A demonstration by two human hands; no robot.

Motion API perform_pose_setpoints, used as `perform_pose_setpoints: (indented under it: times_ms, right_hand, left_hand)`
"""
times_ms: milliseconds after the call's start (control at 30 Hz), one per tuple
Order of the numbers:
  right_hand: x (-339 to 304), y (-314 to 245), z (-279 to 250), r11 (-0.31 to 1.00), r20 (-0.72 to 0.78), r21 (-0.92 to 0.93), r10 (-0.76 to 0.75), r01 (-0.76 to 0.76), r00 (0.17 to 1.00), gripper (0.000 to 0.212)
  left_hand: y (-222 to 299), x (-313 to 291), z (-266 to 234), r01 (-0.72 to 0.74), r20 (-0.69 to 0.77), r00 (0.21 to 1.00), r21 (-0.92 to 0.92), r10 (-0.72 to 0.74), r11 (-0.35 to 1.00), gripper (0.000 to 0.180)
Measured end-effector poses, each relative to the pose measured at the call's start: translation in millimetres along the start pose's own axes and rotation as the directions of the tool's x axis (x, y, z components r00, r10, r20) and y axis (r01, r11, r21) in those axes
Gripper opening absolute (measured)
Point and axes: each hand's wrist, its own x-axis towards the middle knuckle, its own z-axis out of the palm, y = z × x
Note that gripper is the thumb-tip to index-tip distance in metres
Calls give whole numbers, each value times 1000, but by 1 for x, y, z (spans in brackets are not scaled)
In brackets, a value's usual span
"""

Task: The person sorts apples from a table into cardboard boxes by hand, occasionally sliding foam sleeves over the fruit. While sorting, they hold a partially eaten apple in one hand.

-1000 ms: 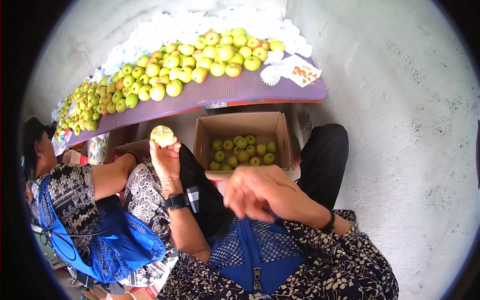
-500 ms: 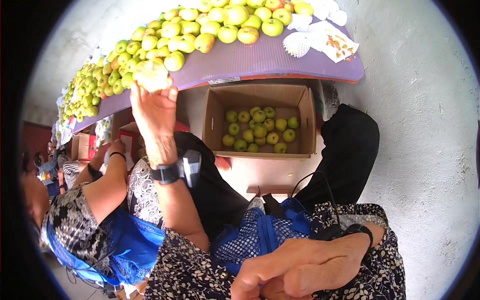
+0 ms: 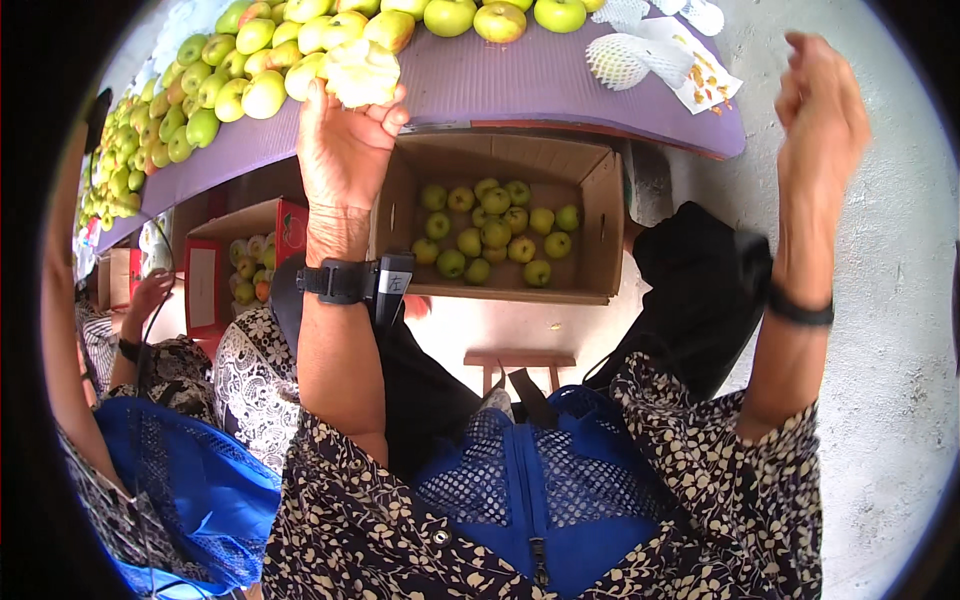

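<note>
My left hand, raised at the near edge of the purple-covered table, holds a bitten apple with pale flesh showing. Its fingers wrap the lower side of the fruit. Just behind it lies a large pile of green and reddish apples. Off to the right, my right hand is lifted beside the table's end, its fingers loosely bent and slightly blurred. Nothing shows in it. Nearest to it are a white foam net sleeve and a white paper with small brownish scraps.
Below the table edge stands an open cardboard box with several green apples inside. Further left is a red and white carton of apples. A co-worker in a blue mesh vest sits close on my left. A wooden stool stands between my legs.
My right hand has risen from in front of my chest to the far right. My left hand, still holding the bitten apple, appears further right against the table. The view has shifted.
</note>
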Motion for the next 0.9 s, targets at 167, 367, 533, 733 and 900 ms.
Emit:
perform_pose_setpoints:
  times_ms: [167,367,533,733,900]
  right_hand:
    - [46,113,3,800,146,-491,-316,346,938,42]
    - [-20,59,33,712,270,-399,-511,578,816,36]
    - [-94,51,49,928,678,-29,-254,371,690,22]
    - [-131,113,77,958,871,-234,132,164,474,17]
    - [-165,187,99,914,847,-393,317,103,427,19]
  left_hand:
    - [-18,-9,12,81,55,996,-105,-76,991,50]
    - [-20,-16,29,152,20,988,-103,-151,983,57]
    - [-21,-15,32,188,40,982,-74,-186,979,58]
    - [3,1,21,144,125,984,-123,-129,982,60]
    - [0,1,14,116,112,988,-70,-108,991,67]
